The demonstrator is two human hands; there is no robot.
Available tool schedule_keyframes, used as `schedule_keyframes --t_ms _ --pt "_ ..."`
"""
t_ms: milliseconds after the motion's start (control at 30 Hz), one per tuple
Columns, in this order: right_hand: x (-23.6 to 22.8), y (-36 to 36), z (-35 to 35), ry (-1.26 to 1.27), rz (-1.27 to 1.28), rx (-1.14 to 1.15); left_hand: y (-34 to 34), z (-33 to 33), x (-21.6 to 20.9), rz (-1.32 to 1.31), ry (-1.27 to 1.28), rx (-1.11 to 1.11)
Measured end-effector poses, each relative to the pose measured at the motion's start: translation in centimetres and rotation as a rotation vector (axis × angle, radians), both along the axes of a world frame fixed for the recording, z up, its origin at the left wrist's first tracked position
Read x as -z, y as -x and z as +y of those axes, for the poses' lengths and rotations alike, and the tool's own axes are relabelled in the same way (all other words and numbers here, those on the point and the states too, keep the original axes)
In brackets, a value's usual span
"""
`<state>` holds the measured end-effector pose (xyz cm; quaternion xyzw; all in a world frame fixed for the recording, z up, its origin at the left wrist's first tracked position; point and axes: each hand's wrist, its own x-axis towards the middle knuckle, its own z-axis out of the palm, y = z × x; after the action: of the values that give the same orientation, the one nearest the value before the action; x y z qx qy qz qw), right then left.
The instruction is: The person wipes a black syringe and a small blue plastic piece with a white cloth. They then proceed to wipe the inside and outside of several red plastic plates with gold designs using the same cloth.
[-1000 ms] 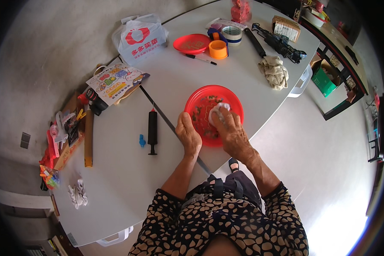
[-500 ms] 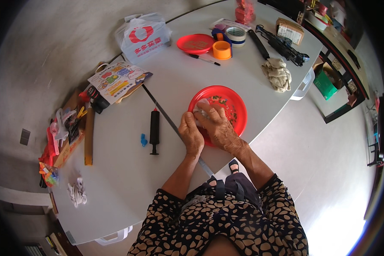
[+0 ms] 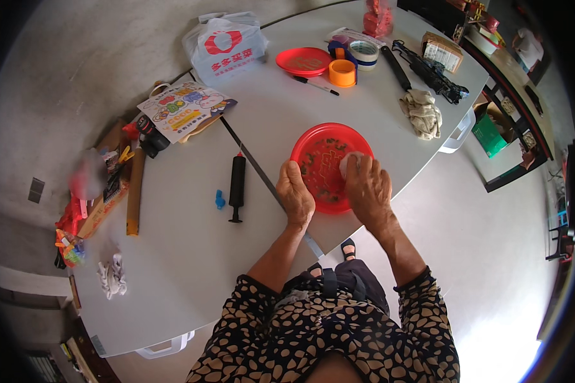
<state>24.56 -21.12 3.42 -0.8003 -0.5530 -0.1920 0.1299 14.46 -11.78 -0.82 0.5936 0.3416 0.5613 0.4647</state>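
Note:
A round red plate (image 3: 331, 131) with a printed pattern of gold lines and coloured figures lies tilted a little over the table near its front edge. Its left rim is gripped by my left hand (image 3: 295, 196), thumb up along the side. Bunched in my right hand (image 3: 369, 191) is a white wad of cloth or tissue (image 3: 345, 164), pressed to the plate's right inner side. The fingers hide most of the wad. Left of my hands lie a black hand pump (image 3: 237, 188) and a small blue plastic piece (image 3: 220, 199).
Farther back are another red plate (image 3: 303, 60), a pen (image 3: 317, 86), tape rolls (image 3: 342, 73), a white plastic bag (image 3: 227, 48) and a crumpled cloth glove (image 3: 421, 115). A cardboard tube (image 3: 135, 195) and an illustrated card (image 3: 185, 110) lie leftward. The table edge (image 3: 415, 176) runs close on the right.
My right hand has swept with the white wad from the plate's left side to its right side, uncovering the printed middle. My left hand stays at the left rim. The view has shifted slightly.

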Motion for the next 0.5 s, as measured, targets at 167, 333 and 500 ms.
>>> schedule_keyframes --t_ms 167,333,500 --pt "0.4 2.1 -1.5 -0.001 0.204 -0.137 -0.3 -0.1 0.2 -0.073 0.021 -0.025" --pt "-0.5 0.4 -1.6 0.157 0.812 -0.494 0.4 -0.2 0.0 0.017 0.012 0.035" --pt "-0.7 -0.8 -0.9 -0.248 0.268 -0.124 -0.2 -0.4 -0.6 -0.054 -0.018 -0.007"
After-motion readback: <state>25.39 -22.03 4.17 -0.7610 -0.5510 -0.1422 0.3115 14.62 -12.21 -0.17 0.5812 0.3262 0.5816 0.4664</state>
